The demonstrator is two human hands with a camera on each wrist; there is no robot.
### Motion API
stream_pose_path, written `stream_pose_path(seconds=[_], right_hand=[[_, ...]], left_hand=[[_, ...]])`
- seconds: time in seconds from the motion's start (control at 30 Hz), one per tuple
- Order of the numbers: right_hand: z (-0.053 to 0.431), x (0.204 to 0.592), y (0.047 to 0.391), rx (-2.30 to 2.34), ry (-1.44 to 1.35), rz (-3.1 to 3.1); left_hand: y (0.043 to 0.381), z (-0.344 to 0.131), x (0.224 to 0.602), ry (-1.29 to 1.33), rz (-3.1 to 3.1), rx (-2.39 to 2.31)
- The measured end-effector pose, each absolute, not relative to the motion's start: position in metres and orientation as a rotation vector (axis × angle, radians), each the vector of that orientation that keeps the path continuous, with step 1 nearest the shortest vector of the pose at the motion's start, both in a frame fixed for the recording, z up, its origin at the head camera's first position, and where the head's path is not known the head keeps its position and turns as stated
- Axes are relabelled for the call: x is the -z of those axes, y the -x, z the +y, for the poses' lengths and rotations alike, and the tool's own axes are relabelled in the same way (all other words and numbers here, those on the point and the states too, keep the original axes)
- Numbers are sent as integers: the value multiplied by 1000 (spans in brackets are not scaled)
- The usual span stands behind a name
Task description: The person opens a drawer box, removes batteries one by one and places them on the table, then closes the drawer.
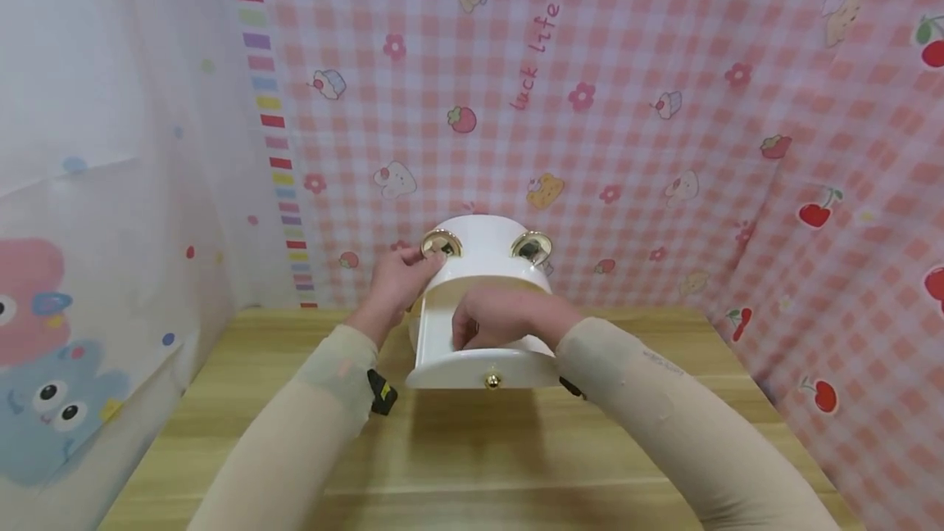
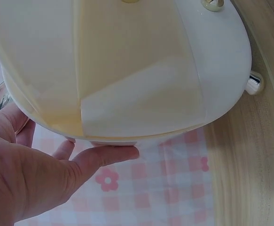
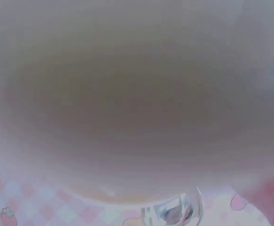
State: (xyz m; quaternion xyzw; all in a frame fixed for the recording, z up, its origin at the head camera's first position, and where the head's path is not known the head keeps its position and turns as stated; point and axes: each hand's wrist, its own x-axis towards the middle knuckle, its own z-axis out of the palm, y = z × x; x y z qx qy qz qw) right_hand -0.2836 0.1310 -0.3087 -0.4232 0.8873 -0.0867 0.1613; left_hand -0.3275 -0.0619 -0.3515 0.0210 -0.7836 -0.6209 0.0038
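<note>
A glossy white box (image 1: 487,246) with a rounded top stands on the table, with a gold-rimmed ring (image 1: 533,249) on either side of its top. Its drawer (image 1: 450,372) is pulled out toward me and has a gold knob (image 1: 492,382) on its front. My left hand (image 1: 398,281) holds the box's upper left side by the left ring, and in the left wrist view its fingers lie along the wall. Inside the drawer, my right hand (image 1: 497,318) reaches down with bent fingers. Its fingertips are hidden behind the drawer front, so I cannot tell whether they hold anything.
The wood-grain table (image 1: 472,457) extends in front of the box and to both sides. Close behind the box hangs a pink checked curtain (image 1: 627,146), and a pale printed sheet (image 1: 147,211) hangs at the left. A pale blur fills most of the right wrist view.
</note>
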Motion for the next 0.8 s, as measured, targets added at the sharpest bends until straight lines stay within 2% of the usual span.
stream_pose_path(seconds=[0.53,0.8], right_hand=[[158,314,275,248,1176,2807],[161,319,270,210,1282,2889]], left_hand=[[328,-61,352,-72,-2419,2020],[328,-62,352,-77,-2426,1995]])
